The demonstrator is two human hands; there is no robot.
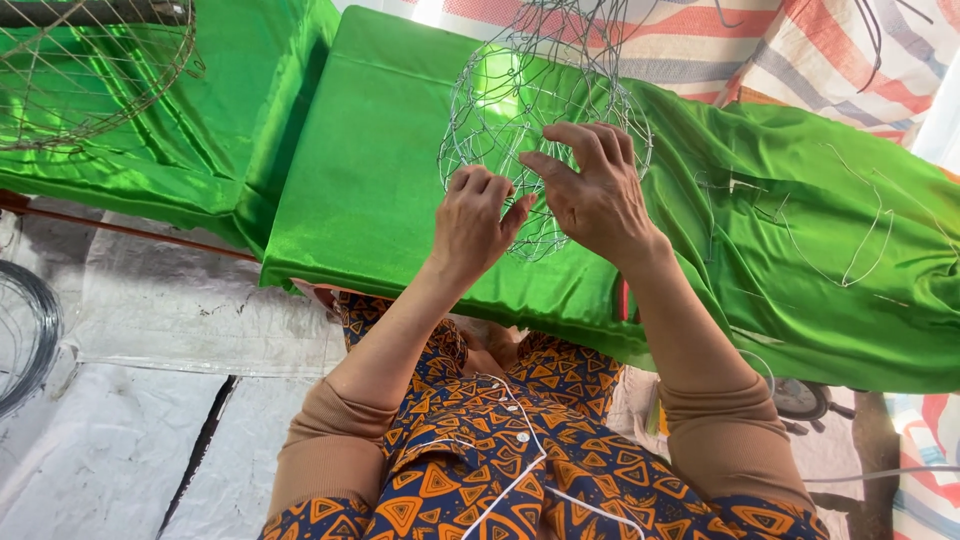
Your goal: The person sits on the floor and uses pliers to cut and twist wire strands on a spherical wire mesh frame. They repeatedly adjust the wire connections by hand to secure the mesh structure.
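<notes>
Currently both hands work on a round wire frame (545, 130) lying on green satin cloth (370, 170) at 12 o'clock. Left hand (472, 222), fingers curled, pinches a wire at the frame's lower edge. Right hand (592, 190), at 1 o'clock, rests on the mesh, fingers bent and closing on wires. A second wire basket (85, 70) sits at 10 o'clock; loose bent wires (860, 250) at 3 o'clock.

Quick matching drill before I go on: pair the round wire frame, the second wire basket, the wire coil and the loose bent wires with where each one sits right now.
Things:
1. round wire frame
2. second wire basket
3. wire coil
4. loose bent wires

Places:
A. far left edge, on the white sheet
B. on the green cloth at right
C. between the left hand and right hand
D. top left corner

Pairs: 1-C, 2-D, 3-A, 4-B
</notes>
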